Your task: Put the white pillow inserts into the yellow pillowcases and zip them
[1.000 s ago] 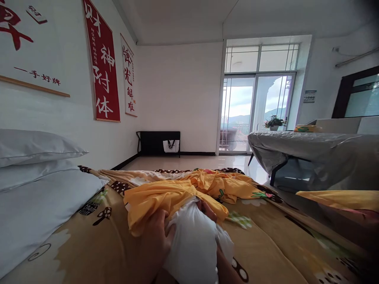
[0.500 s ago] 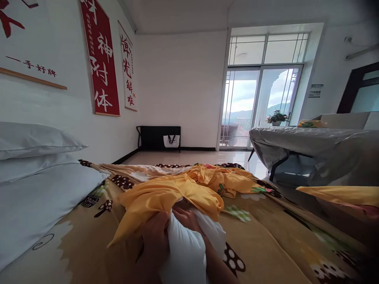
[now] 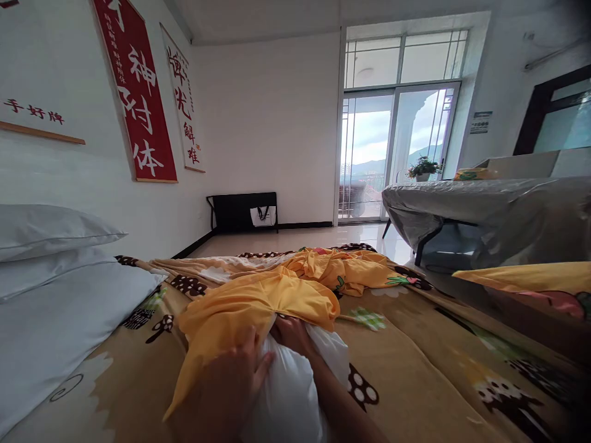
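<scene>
Two hands on white pillow [image 3: 286,394], low centre on patterned bedsheet [image 3: 415,369]. Left hand [image 3: 226,387] flat against pillow's left side, clutching yellow pillowcase [image 3: 249,307] edge. Right hand [image 3: 289,332] gripping pillowcase opening at pillow's top. Pillowcase partly over pillow's far end. Stacked white pillows [image 3: 55,277] at left, by wall.
</scene>
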{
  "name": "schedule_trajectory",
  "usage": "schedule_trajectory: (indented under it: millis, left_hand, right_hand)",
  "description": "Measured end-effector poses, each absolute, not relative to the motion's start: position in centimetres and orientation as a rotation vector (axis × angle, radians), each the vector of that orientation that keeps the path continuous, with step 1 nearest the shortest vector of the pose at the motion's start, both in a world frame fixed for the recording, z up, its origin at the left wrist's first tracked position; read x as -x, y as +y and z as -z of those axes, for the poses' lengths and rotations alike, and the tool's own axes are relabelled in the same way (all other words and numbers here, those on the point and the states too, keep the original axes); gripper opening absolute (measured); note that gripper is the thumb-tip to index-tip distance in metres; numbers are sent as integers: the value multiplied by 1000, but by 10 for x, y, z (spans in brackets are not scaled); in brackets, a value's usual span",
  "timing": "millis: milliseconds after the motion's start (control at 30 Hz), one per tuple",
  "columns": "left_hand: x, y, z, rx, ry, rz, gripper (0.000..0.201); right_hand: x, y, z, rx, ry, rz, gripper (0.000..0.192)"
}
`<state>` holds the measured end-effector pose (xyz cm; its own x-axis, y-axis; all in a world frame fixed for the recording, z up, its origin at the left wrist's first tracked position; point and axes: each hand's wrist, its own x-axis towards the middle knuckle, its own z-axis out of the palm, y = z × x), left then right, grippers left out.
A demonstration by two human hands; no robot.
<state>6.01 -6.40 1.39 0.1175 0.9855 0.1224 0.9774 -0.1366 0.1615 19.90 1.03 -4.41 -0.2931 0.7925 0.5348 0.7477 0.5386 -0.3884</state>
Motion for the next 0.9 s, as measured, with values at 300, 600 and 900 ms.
schedule_trajectory:
  millis: [300,600,900]
  left_hand:
    - [-42,-26,4,-2363,2035,-234,30]
    - [6,-8,3,-2217,2073,-181,23]
    - [33,-9,-5,-2220,1959,-388,18]
  right_hand:
    - [-205,-27,8,1274,-2368,-173,28]
    - [-268,-88,-50,1549,-2293,-426,52]
    - [-276,-71,-38,2019,-1933,-177,50]
